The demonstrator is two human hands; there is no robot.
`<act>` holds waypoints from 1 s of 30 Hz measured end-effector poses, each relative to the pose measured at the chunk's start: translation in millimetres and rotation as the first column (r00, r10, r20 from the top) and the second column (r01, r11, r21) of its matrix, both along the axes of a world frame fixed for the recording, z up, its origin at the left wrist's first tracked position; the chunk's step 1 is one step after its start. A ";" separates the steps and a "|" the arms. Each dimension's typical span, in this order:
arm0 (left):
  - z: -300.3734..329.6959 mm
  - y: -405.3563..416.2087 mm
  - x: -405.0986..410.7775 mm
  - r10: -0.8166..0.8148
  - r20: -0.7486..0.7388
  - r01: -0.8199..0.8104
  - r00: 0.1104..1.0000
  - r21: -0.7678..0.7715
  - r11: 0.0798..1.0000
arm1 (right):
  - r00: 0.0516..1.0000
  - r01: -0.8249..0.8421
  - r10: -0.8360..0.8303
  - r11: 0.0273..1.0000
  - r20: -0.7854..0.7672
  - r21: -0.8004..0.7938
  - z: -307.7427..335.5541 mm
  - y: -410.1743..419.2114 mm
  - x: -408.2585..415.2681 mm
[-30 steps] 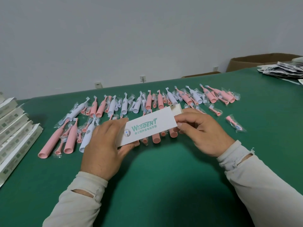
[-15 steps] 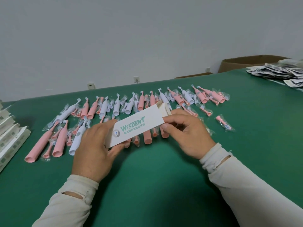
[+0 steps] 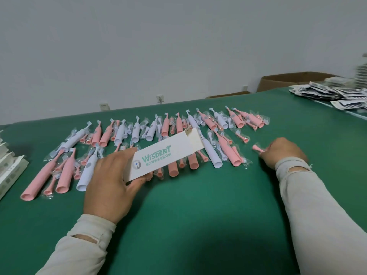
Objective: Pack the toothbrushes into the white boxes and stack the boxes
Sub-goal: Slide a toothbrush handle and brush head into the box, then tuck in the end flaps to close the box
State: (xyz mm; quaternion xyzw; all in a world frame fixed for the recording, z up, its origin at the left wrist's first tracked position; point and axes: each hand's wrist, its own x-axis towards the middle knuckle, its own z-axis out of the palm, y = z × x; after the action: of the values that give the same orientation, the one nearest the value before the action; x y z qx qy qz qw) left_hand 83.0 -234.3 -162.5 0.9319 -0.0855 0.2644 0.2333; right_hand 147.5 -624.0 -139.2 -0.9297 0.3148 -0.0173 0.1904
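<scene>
head cam | single view, wide-angle | faces fwd+down over green table | close on hands, wall behind

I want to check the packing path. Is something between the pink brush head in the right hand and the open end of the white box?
Nothing visible blocks it. The right hand pinches the pink brush head; the white box, held by the left hand, has its open end facing right.

Open-ended white box tilted above scattered toothbrushes

wall – plain grey | sockets | table – green
</scene>
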 end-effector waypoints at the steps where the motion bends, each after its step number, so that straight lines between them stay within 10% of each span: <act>1: -0.4 1.0 -0.4 0.004 0.004 -0.004 1.000 -0.005 1.000 | 0.997 -0.006 0.006 1.000 0.075 0.000 1.1 1.0 -0.3; 3: -0.5 2.0 -0.1 0.012 0.014 -0.012 1.000 -0.005 1.000 | 0.889 -0.179 0.088 0.970 0.449 0.164 2.9 9.1 -6.6; 5: -0.6 1.9 0.3 0.025 0.026 -0.025 0.999 0.007 1.000 | 0.647 -0.574 0.053 0.690 0.761 0.440 11.6 36.0 -20.0; 7: -2.4 1.3 -0.1 0.028 0.046 -0.029 0.999 0.016 0.999 | 0.544 -0.815 0.099 0.296 0.833 0.498 17.7 69.1 -32.6; 9: -4.1 1.9 -0.8 0.034 0.047 -0.035 0.998 0.016 0.999 | 0.498 -0.866 0.234 0.172 0.835 0.469 18.6 93.1 -38.8; 18: -2.6 -0.8 -0.9 0.036 0.026 -0.037 0.999 0.056 0.998 | 0.492 -0.809 0.643 0.587 0.587 0.036 3.9 96.4 -37.3; 27: -2.6 -4.6 -2.6 0.002 0.045 -0.007 0.999 0.090 0.996 | 0.409 -0.712 0.711 0.640 0.572 -0.287 12.3 104.0 -43.9; 30: -3.1 -6.1 -4.0 -0.013 0.052 0.009 0.999 0.090 0.996 | 0.400 -0.730 0.556 0.674 0.729 -0.112 5.7 120.0 -46.1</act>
State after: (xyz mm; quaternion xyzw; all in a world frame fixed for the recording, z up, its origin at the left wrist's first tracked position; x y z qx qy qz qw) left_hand 79.1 -240.4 -165.7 0.9336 -0.1085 0.2835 0.1905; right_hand 101.4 -503.9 -133.5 -0.8646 -0.1712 -0.2643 0.3915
